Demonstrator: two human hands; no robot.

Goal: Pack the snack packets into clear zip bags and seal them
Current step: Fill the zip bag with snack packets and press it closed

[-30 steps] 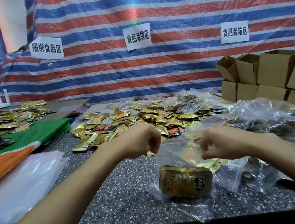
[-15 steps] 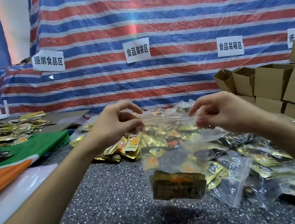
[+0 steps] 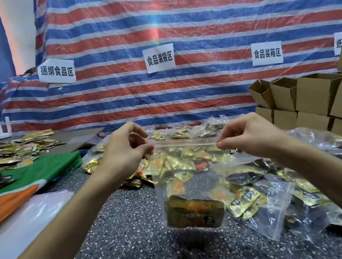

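Hanging upright above the speckled desk (image 3: 121, 246), the clear zip bag (image 3: 184, 172) keeps its red-lined mouth level and uppermost, a gold snack packet (image 3: 194, 214) lying crosswise at its bottom. Left hand (image 3: 124, 153) and right hand (image 3: 250, 134) each pinch a top corner.

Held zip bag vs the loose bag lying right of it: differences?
Held zip bag hangs upright, pinched by left hand and right hand; loose bag lies on the table. Held zip bag carries a gold packet; loose bag's contents are unclear. Both clear plastic.
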